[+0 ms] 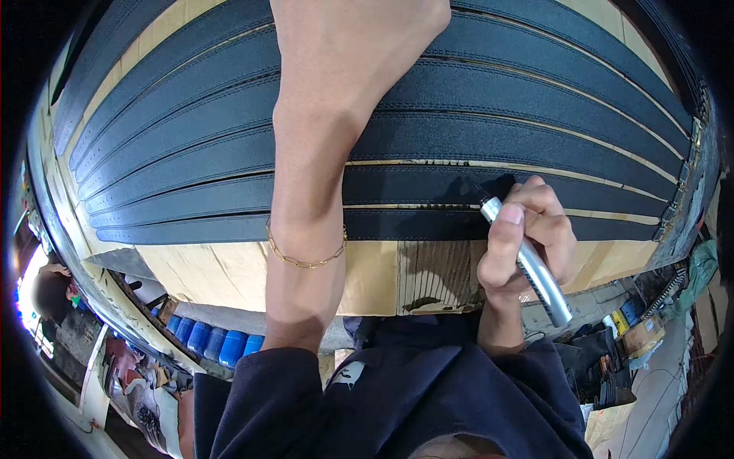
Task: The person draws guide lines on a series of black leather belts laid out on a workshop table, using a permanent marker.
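Several black leather belts (535,138) lie side by side on a cardboard-covered table (222,271). Metal buckles (692,149) line their right ends. My right hand (527,237) grips a silver marker (535,271), and its dark tip touches the edge of one of the nearest belts (428,187). My left hand (344,84), with a gold chain bracelet (306,258) at the wrist, reaches across the belts toward the far side. Its fingers are cut off by the top of the picture. Dark blue sleeves cover both my arms.
Below the table's near edge stand blue drums (214,344) among floor clutter. A person (46,294) is at the far left. Boxes and tools (634,321) crowd the lower right. More cardboard shows between the belts at the top.
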Motion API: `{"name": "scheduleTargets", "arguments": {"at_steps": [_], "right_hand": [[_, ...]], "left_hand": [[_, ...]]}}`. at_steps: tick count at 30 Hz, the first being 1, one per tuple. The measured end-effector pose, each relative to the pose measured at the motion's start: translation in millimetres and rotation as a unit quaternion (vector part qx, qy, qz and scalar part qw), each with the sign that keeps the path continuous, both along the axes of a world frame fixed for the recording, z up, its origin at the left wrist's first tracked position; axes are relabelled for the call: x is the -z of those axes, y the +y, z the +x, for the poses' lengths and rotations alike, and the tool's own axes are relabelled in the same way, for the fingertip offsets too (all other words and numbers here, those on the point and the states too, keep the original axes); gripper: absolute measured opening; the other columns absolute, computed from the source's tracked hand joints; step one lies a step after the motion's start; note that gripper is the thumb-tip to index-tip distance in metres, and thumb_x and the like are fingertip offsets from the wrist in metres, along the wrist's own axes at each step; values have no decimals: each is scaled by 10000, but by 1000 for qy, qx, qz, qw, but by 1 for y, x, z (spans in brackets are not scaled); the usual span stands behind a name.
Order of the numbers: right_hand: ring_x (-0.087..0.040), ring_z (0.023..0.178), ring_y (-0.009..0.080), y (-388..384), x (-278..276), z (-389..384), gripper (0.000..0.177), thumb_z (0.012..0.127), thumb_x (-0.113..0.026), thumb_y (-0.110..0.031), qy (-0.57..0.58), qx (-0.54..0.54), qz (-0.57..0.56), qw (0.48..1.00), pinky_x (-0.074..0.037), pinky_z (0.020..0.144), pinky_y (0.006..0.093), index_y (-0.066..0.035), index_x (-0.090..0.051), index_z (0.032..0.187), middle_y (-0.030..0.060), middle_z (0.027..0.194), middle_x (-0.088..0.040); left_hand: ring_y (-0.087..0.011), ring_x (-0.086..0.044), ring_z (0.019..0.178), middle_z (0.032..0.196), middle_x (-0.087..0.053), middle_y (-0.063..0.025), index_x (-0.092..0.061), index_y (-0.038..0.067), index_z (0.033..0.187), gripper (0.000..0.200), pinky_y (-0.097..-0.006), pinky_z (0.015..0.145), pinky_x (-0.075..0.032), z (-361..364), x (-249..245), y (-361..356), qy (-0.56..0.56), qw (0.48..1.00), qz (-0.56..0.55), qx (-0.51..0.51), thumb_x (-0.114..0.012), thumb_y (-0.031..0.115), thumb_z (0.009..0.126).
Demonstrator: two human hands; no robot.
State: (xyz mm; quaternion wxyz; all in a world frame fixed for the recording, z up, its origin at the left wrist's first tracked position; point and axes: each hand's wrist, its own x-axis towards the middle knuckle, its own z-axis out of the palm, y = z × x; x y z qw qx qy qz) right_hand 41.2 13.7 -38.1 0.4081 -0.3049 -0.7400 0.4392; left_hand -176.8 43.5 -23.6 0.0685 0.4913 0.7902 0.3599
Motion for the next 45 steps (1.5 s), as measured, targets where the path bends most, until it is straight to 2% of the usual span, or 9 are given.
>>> {"name": "scheduleTargets", "arguments": {"at_steps": [15,17,19,21,32,36,38,45], "right_hand": [[-520,486,196,1,-5,-6,214,769,-677,42,-80,1,45,996,-412,451,277,-3,-480,698,129,631,-560],[-507,484,187,0,-1,-4,210,774,-676,40,-70,-3,52,996,-404,453,281,1,-478,715,121,627,-553],[-493,483,177,-1,3,0,200,781,-667,39,16,22,7,1000,-396,456,286,0,-476,735,115,626,-549],[-484,484,170,-2,2,3,195,787,-662,36,20,11,0,1000,-391,459,290,-5,-475,749,117,632,-556],[-528,479,184,0,-3,-3,199,760,-667,44,-81,15,50,995,-423,447,283,-8,-483,704,126,610,-564],[-510,475,181,-2,-2,-3,188,780,-669,18,-77,22,41,996,-412,438,291,-5,-490,726,125,624,-557],[-487,482,165,-2,3,4,173,812,-643,3,1,28,12,1000,-401,430,299,-5,-475,771,123,645,-547],[-440,467,143,-5,5,9,194,827,-603,16,41,13,31,999,-368,403,292,-15,-419,770,101,615,-502]], "left_hand": [[-319,-644,665,722,-655,-169,-648,-12,808,122,-369,636,-487,-1,0,0,6,1000,-8,1,-658,107,835],[-321,-644,665,721,-654,-169,-647,-10,808,122,-370,635,-487,0,-1,0,10,1000,2,2,-658,108,835],[-324,-644,665,719,-654,-170,-647,-9,807,122,-371,634,-487,0,-1,0,13,1000,10,3,-658,110,835],[-329,-644,669,720,-652,-172,-648,-6,809,121,-372,632,-487,0,0,-1,10,1000,10,0,-658,112,835],[-320,-641,659,704,-646,-169,-653,-7,812,116,-367,626,-485,0,1,0,24,1000,12,-1,-661,106,833],[-314,-639,655,698,-642,-168,-656,-9,814,115,-363,627,-482,1,-5,2,9,1000,-12,-10,-663,104,835],[-315,-638,655,699,-642,-170,-655,-10,814,117,-363,628,-481,2,-4,1,6,1000,-6,-8,-663,104,838],[-318,-636,656,704,-639,-177,-648,-14,808,128,-367,623,-476,2,-2,0,18,1000,-7,-9,-661,107,846]]}}
